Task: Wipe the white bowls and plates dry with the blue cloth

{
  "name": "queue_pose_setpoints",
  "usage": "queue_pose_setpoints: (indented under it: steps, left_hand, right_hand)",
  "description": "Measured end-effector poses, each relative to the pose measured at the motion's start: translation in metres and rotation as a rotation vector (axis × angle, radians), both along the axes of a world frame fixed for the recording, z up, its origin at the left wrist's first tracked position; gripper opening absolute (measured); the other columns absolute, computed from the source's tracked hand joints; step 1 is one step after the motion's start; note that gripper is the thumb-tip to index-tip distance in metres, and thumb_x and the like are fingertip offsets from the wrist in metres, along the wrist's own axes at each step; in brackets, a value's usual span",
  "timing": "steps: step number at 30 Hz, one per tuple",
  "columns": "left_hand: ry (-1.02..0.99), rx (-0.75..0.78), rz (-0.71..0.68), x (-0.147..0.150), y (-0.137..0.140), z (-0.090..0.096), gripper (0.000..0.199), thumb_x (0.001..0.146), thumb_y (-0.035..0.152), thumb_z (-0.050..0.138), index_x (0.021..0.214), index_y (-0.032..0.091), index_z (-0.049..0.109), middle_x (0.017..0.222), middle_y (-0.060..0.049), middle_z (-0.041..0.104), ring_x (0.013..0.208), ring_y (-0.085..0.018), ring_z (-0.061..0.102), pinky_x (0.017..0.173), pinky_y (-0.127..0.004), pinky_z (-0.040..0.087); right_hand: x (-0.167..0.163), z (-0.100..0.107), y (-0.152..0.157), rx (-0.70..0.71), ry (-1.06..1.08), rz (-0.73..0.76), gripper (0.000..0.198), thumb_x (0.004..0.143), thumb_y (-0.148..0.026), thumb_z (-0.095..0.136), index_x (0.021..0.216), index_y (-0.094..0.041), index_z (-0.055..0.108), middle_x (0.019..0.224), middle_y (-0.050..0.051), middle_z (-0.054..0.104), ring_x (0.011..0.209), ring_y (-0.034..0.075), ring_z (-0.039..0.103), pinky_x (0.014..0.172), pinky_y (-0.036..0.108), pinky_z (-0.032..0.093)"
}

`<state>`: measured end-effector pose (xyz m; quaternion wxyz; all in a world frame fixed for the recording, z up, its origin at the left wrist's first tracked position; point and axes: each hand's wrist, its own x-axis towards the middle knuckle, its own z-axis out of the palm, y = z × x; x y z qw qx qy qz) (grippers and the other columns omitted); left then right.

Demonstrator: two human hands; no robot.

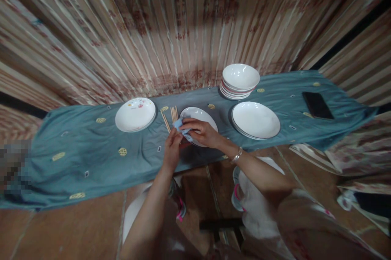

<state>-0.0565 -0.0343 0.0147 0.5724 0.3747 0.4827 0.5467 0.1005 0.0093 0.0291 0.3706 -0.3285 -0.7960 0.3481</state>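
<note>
A light blue cloth [187, 133] is bunched between my two hands above the table. My right hand [201, 132] is closed on the cloth, with a bracelet on its wrist. My left hand [173, 146] is closed at the cloth's near left edge; whether it also grips something inside the folds is hidden. Just beyond the hands lie several wooden chopsticks [174, 114], and more chopsticks [165, 121] slant beside them, their near ends close to my left hand. A white plate [200, 114] lies partly under my right hand.
White plates [134, 114] with a flower print sit at the left. At the right stand stacked plates [255, 119], a stack of bowls [240, 79] behind them, and a dark phone-like slab [317, 105]. A green patterned cloth [100, 150] covers the table; a curtain [183, 28] hangs behind.
</note>
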Motion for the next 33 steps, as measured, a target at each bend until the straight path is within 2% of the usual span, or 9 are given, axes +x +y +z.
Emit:
queue_pose_setpoints:
  steps: [4, 7, 11, 14, 19, 25, 33]
  left_hand:
    - [-0.016, -0.038, 0.015, -0.002, 0.0, 0.0, 0.058, 0.073, 0.052, 0.068, 0.118, 0.017, 0.061, 0.081, -0.002, 0.066, 0.07, -0.015, 0.063, 0.063, -0.028, 0.056]
    - [-0.014, -0.048, 0.021, -0.003, 0.001, 0.002, 0.062, 0.074, 0.051, 0.066, 0.125, 0.017, 0.06, 0.082, -0.003, 0.066, 0.066, -0.014, 0.06, 0.058, -0.025, 0.053]
    - [0.039, -0.044, 0.056, -0.004, 0.002, 0.001, 0.06, 0.075, 0.052, 0.064, 0.125, 0.018, 0.062, 0.087, -0.005, 0.067, 0.069, -0.015, 0.061, 0.054, -0.023, 0.051]
    - [0.066, -0.046, 0.064, -0.004, 0.003, 0.0, 0.06, 0.075, 0.051, 0.064, 0.125, 0.018, 0.063, 0.083, -0.004, 0.066, 0.07, -0.016, 0.062, 0.05, -0.021, 0.047]
    - [0.025, -0.05, 0.033, -0.003, 0.004, 0.0, 0.061, 0.073, 0.049, 0.069, 0.126, 0.02, 0.061, 0.086, -0.003, 0.069, 0.068, -0.014, 0.063, 0.057, -0.024, 0.051]
    - [0.037, -0.019, 0.008, -0.002, 0.004, 0.001, 0.068, 0.066, 0.042, 0.077, 0.128, 0.02, 0.06, 0.078, -0.001, 0.069, 0.066, -0.015, 0.064, 0.061, -0.028, 0.057]
    - [0.034, 0.008, 0.018, 0.0, 0.005, 0.003, 0.069, 0.06, 0.042, 0.083, 0.123, 0.019, 0.064, 0.072, 0.001, 0.069, 0.063, -0.013, 0.064, 0.064, -0.028, 0.058]
  right_hand:
    - [0.007, 0.002, -0.007, -0.085, 0.011, 0.06, 0.035, 0.08, -0.007, 0.051, 0.104, -0.02, 0.073, 0.128, 0.008, 0.064, 0.114, 0.017, 0.064, 0.099, 0.032, 0.049]
    - [0.013, 0.002, -0.01, -0.109, 0.013, 0.111, 0.03, 0.08, -0.006, 0.055, 0.099, -0.019, 0.074, 0.126, 0.008, 0.065, 0.113, 0.017, 0.064, 0.097, 0.03, 0.049]
    - [0.021, 0.004, -0.013, -0.147, 0.003, 0.174, 0.028, 0.08, -0.005, 0.057, 0.097, -0.018, 0.075, 0.123, 0.008, 0.066, 0.107, 0.016, 0.066, 0.091, 0.026, 0.05]
    - [0.028, 0.009, -0.014, -0.18, -0.051, 0.214, 0.028, 0.078, -0.004, 0.058, 0.093, -0.019, 0.076, 0.12, 0.006, 0.068, 0.105, 0.015, 0.067, 0.09, 0.024, 0.049]
    - [0.039, 0.016, -0.016, -0.233, -0.169, 0.266, 0.029, 0.074, -0.003, 0.059, 0.089, -0.02, 0.077, 0.118, 0.004, 0.071, 0.109, 0.017, 0.067, 0.095, 0.026, 0.047]
    - [0.053, 0.015, -0.014, -0.292, -0.283, 0.309, 0.026, 0.072, -0.006, 0.059, 0.086, -0.018, 0.078, 0.116, 0.005, 0.073, 0.103, 0.018, 0.069, 0.091, 0.026, 0.048]
    - [0.068, 0.012, -0.007, -0.286, -0.524, 0.255, 0.018, 0.076, -0.014, 0.061, 0.085, -0.015, 0.077, 0.103, 0.005, 0.077, 0.095, 0.019, 0.07, 0.084, 0.022, 0.048]
